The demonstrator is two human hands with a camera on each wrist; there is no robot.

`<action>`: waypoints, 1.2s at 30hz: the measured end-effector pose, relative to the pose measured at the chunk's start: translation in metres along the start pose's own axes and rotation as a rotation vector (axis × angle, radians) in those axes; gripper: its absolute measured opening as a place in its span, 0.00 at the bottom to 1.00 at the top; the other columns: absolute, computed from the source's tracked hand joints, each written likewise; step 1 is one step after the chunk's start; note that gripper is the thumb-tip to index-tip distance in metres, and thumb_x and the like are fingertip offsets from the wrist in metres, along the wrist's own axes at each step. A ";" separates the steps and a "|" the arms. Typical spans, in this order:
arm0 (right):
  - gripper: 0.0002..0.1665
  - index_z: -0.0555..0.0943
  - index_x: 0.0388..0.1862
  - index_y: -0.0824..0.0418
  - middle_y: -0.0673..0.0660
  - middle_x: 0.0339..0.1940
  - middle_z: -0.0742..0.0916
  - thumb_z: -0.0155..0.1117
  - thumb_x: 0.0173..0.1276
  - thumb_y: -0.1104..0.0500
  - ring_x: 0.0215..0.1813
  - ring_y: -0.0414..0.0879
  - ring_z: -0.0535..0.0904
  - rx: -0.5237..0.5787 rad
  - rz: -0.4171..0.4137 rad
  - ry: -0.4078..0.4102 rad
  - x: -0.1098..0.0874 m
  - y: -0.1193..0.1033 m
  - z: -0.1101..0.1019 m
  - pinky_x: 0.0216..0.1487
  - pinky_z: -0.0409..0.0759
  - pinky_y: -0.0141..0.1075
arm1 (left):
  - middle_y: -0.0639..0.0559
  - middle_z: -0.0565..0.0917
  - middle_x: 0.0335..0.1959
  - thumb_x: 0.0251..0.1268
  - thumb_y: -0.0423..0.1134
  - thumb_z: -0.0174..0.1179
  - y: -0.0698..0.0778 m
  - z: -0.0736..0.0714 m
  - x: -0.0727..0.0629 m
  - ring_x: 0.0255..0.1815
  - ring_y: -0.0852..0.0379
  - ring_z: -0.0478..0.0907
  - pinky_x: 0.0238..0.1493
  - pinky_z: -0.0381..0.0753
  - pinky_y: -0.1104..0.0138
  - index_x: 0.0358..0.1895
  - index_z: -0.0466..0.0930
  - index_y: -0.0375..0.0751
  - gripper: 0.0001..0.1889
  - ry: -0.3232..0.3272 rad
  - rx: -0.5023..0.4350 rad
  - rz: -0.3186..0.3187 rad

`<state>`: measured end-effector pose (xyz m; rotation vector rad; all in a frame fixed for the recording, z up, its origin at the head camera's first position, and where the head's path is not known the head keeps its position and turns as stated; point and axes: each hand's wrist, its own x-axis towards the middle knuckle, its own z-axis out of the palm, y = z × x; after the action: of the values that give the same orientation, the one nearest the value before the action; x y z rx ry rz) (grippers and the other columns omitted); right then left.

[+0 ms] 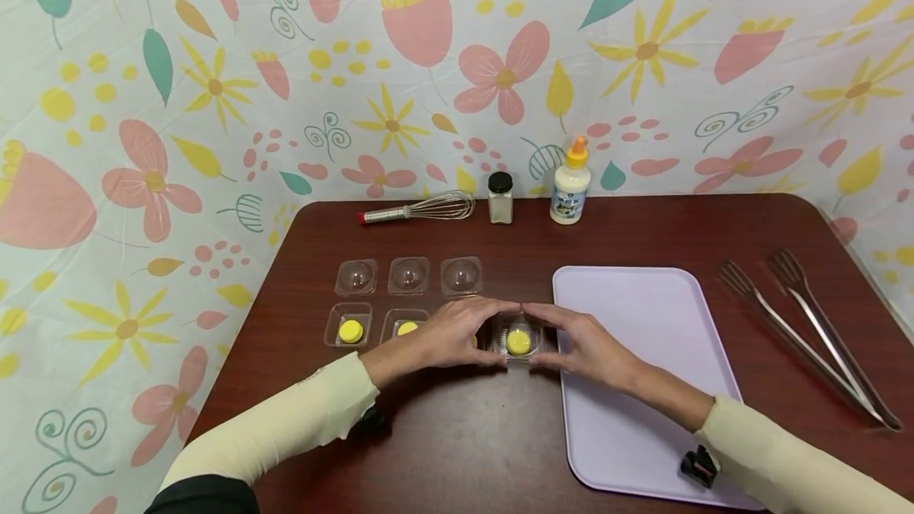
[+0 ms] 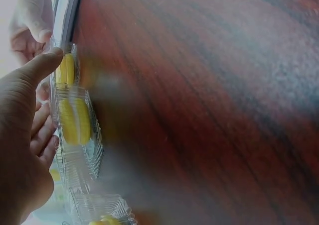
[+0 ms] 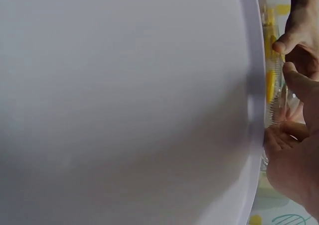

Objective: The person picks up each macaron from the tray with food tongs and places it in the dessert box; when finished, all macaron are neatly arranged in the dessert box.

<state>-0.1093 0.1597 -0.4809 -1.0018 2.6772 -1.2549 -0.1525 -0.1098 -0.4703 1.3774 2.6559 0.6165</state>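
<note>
Both hands frame a small clear plastic box with a yellow macaron inside, just left of the tray. My left hand holds its left side, thumb at the near edge and fingers at the far edge. Opposite it, my right hand grips the right side the same way. In the left wrist view, the thumb lies along the top of the clear plastic and the macaron shows side-on. More open boxes with yellow macarons stand to the left, one box fully visible, others partly hidden by my left hand.
Three clear domed lids lie in a row behind the boxes. A lilac tray sits under my right forearm, with metal tongs to its right. At the back stand a whisk, a black-capped jar and a white bottle.
</note>
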 end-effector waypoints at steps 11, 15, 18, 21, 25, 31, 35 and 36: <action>0.45 0.75 0.73 0.72 0.65 0.69 0.84 0.85 0.60 0.61 0.71 0.60 0.79 -0.020 0.023 -0.036 0.004 -0.001 0.000 0.68 0.78 0.55 | 0.52 0.82 0.69 0.57 0.57 0.80 0.003 -0.001 -0.003 0.70 0.56 0.77 0.71 0.75 0.60 0.76 0.73 0.46 0.45 0.000 -0.014 -0.017; 0.45 0.75 0.74 0.72 0.65 0.69 0.83 0.85 0.61 0.60 0.71 0.60 0.79 -0.018 0.034 -0.052 0.005 -0.003 0.000 0.68 0.78 0.55 | 0.52 0.82 0.69 0.57 0.57 0.81 0.003 -0.001 -0.003 0.70 0.56 0.77 0.71 0.75 0.60 0.77 0.73 0.46 0.45 -0.004 -0.014 -0.025; 0.45 0.75 0.73 0.72 0.66 0.68 0.83 0.85 0.60 0.60 0.70 0.60 0.79 -0.017 0.039 -0.054 0.006 -0.004 -0.002 0.66 0.80 0.55 | 0.52 0.81 0.70 0.57 0.57 0.80 0.002 0.000 -0.003 0.70 0.56 0.77 0.71 0.75 0.60 0.77 0.72 0.46 0.46 -0.006 -0.007 -0.023; 0.45 0.75 0.73 0.72 0.66 0.67 0.84 0.85 0.60 0.60 0.68 0.61 0.80 -0.019 0.044 -0.055 0.006 -0.004 -0.003 0.64 0.81 0.56 | 0.51 0.81 0.70 0.59 0.58 0.80 0.002 0.000 -0.002 0.70 0.56 0.77 0.71 0.76 0.59 0.78 0.71 0.46 0.46 -0.009 0.006 -0.012; 0.44 0.75 0.73 0.72 0.67 0.67 0.83 0.85 0.61 0.61 0.68 0.62 0.80 -0.024 0.053 -0.064 0.007 -0.005 -0.005 0.65 0.80 0.57 | 0.51 0.79 0.72 0.61 0.57 0.78 0.001 -0.001 -0.001 0.72 0.55 0.76 0.71 0.75 0.59 0.79 0.69 0.45 0.46 -0.019 0.012 -0.005; 0.47 0.72 0.75 0.72 0.68 0.68 0.82 0.84 0.62 0.60 0.68 0.63 0.80 -0.033 0.066 -0.071 0.008 -0.006 -0.005 0.64 0.80 0.58 | 0.49 0.76 0.75 0.62 0.56 0.78 0.000 -0.007 -0.005 0.75 0.55 0.72 0.75 0.71 0.58 0.81 0.66 0.43 0.48 -0.043 -0.030 -0.004; 0.50 0.69 0.77 0.72 0.70 0.71 0.80 0.85 0.61 0.59 0.72 0.64 0.77 -0.040 0.073 -0.070 0.010 -0.006 -0.006 0.68 0.77 0.60 | 0.48 0.75 0.76 0.65 0.55 0.76 -0.005 -0.020 -0.008 0.76 0.53 0.71 0.76 0.70 0.57 0.82 0.65 0.43 0.46 -0.035 -0.054 -0.012; 0.51 0.69 0.78 0.72 0.70 0.72 0.79 0.85 0.61 0.59 0.72 0.65 0.76 -0.040 0.071 -0.069 0.011 -0.007 -0.006 0.69 0.76 0.60 | 0.48 0.75 0.76 0.66 0.54 0.75 -0.006 -0.025 -0.009 0.77 0.53 0.71 0.76 0.70 0.57 0.82 0.65 0.43 0.45 -0.031 -0.067 -0.019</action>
<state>-0.1157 0.1548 -0.4695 -0.9278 2.6705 -1.1369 -0.1583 -0.1279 -0.4512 1.3312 2.5966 0.6701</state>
